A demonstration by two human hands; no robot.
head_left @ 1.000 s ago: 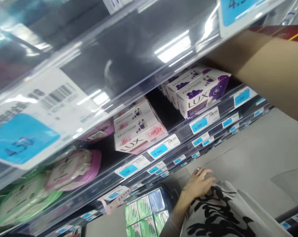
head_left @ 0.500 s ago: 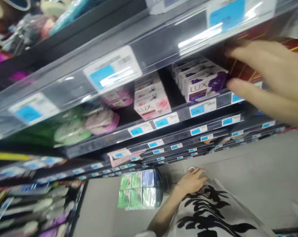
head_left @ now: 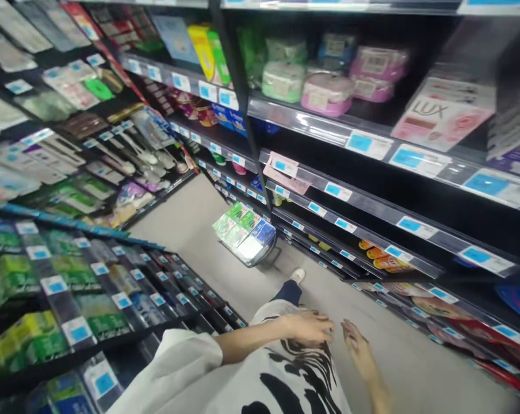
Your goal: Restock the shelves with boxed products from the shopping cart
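Both hands hang low in front of my body in a shop aisle. My left hand (head_left: 309, 326) rests flat against my white shirt with black print (head_left: 281, 374), fingers stretched out, holding nothing. My right hand (head_left: 358, 345) hovers just to its right, fingers loosely spread, also holding nothing. The two hands nearly touch. High on the right, a pink LUX soap box (head_left: 441, 118) sits on a shelf, far above both hands.
Shelves with blue price tags (head_left: 359, 144) line the right side; pink and green round packs (head_left: 327, 92) sit beside the soap. Another stocked rack (head_left: 70, 276) fills the left. A wire basket of green and blue packs (head_left: 245, 233) stands on the grey floor ahead.
My right hand has left the purple LUX boxes on the shelf and dropped down beside my left hand. The view has pulled back and swung along the aisle.
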